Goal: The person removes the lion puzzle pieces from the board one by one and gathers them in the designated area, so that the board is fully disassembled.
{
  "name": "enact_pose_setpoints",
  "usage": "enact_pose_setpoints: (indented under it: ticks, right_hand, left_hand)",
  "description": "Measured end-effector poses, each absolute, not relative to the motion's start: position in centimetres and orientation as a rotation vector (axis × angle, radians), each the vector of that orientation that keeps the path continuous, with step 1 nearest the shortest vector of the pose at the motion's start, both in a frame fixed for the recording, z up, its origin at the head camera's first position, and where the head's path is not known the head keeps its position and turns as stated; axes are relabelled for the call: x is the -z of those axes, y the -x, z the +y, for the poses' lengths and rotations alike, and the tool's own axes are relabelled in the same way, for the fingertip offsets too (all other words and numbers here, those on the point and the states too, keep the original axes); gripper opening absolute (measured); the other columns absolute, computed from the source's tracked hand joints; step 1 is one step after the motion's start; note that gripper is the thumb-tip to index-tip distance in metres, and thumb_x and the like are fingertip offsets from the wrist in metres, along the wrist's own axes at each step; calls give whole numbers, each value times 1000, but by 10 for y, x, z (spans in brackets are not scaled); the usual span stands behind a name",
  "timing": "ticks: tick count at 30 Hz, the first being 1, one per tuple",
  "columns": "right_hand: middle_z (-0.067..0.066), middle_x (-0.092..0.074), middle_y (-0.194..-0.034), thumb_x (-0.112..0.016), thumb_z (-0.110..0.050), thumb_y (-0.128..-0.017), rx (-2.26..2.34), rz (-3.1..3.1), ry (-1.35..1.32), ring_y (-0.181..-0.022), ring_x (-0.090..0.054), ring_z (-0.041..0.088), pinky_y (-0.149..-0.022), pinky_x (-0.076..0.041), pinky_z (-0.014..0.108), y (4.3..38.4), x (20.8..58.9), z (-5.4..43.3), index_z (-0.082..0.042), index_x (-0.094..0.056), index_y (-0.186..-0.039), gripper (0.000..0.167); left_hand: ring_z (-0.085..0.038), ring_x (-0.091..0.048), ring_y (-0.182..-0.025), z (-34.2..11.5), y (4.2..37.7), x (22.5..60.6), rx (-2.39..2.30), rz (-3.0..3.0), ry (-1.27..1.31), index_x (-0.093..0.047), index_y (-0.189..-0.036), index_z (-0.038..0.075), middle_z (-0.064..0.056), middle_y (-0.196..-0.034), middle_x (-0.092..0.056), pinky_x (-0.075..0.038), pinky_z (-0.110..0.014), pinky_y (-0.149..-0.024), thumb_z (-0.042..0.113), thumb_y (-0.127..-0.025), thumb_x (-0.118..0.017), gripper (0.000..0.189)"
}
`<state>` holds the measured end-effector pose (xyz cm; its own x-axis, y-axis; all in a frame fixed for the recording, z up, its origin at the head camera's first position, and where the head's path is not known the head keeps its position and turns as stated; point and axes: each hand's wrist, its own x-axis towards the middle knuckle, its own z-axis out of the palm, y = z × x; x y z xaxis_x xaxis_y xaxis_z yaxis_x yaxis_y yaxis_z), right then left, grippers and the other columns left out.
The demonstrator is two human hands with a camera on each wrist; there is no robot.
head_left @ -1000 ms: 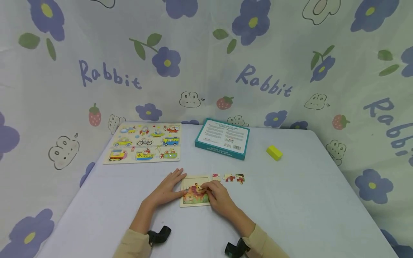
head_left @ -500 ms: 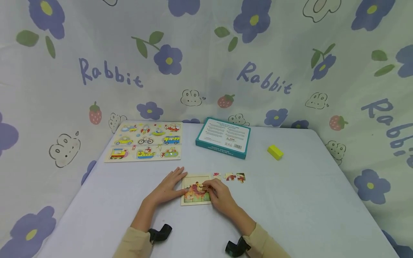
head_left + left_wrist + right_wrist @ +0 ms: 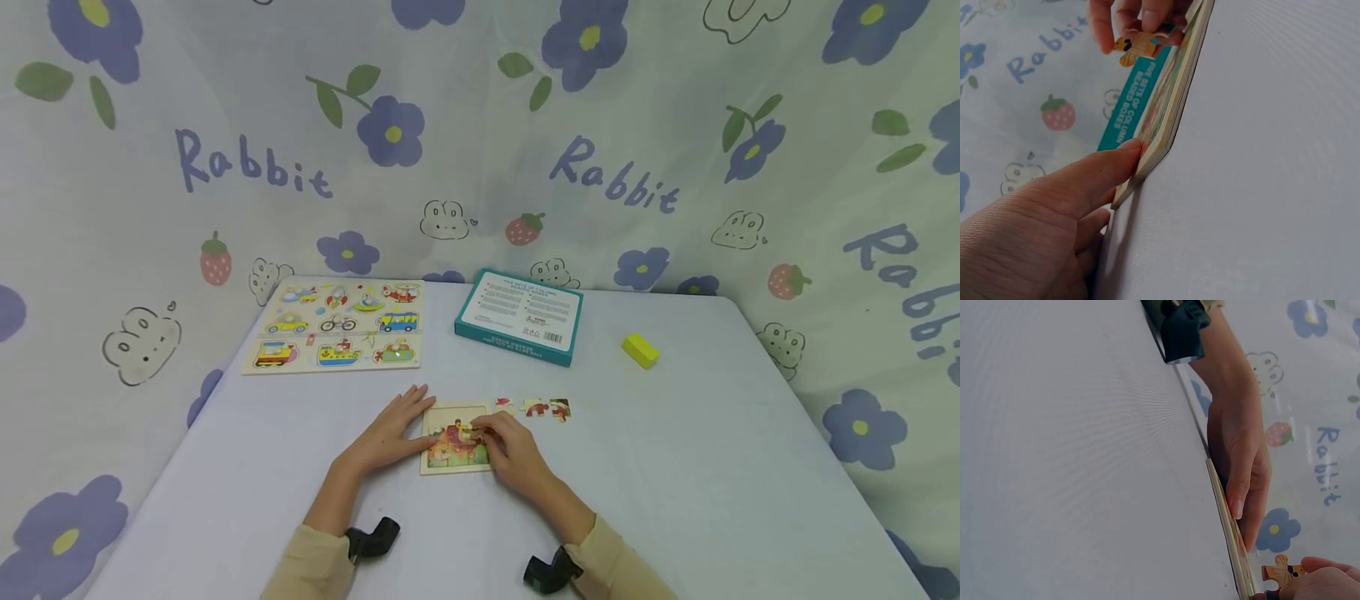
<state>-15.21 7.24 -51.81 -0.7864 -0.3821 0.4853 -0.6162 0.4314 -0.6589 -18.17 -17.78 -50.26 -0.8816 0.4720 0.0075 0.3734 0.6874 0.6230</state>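
Observation:
A small square jigsaw board (image 3: 457,472) with a pale wooden frame and several fitted pieces lies flat on the table. At its left edge rests my left hand (image 3: 388,432), fingers extended, its thumb (image 3: 1100,172) pressing on the frame. My right hand (image 3: 514,452) is over the board's right side. Between its thumb and fingers it pinches a jigsaw piece (image 3: 1138,49), orange and yellow with part of an animal's face. The right wrist view shows the same piece (image 3: 1280,571) raised above the board's surface. Fingers partly cover it in the head view.
Loose jigsaw pieces (image 3: 536,407) lie just beyond the board, to the right. Farther back are a larger vehicle puzzle board (image 3: 337,337), a teal box (image 3: 519,317) and a yellow block (image 3: 640,351). Behind the table (image 3: 675,483) hangs a printed curtain (image 3: 480,125).
The head view has shifted slightly. Both hands keep nearly the same places at the board, and the right hand still pinches the jigsaw piece.

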Motion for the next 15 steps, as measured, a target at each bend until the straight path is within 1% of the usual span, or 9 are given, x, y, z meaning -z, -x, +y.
enact_pose_setpoints:
  ticks: [6, 11, 15]
  right_hand:
    - [-1, -59, -99, -58, 7, -84, -1288, -2393, -874, -89, -57, 12, -75, -50, 24, 153, 515, 74, -8, -61, -108, 28]
    - [-2, -59, -99, -58, 7, -82, -1284, -2370, -859, -86, -55, 10, -72, -49, 24, 154, 516, 75, -9, -61, -108, 30]
    - [-3, -58, -95, -59, 4, -84, -1314, -2371, -824, -82, -53, 8, -67, -48, 22, 154, 516, 76, -9, -62, -106, 26]
  left_hand:
    - [-27, -13, -138, -177, 181, 501, -960, 2749, -704, -40, -139, 9, -9, -150, -22, -11, -46, -111, 46, -82, -63, 72]
    - [-27, -12, -138, -176, 181, 498, -991, 2733, -694, -40, -139, 8, -10, -150, -22, -10, -46, -111, 47, -82, -63, 72]
    - [-28, -13, -138, -176, 181, 499, -972, 2739, -699, -40, -139, 8, -11, -150, -23, -11, -47, -111, 47, -82, -63, 73]
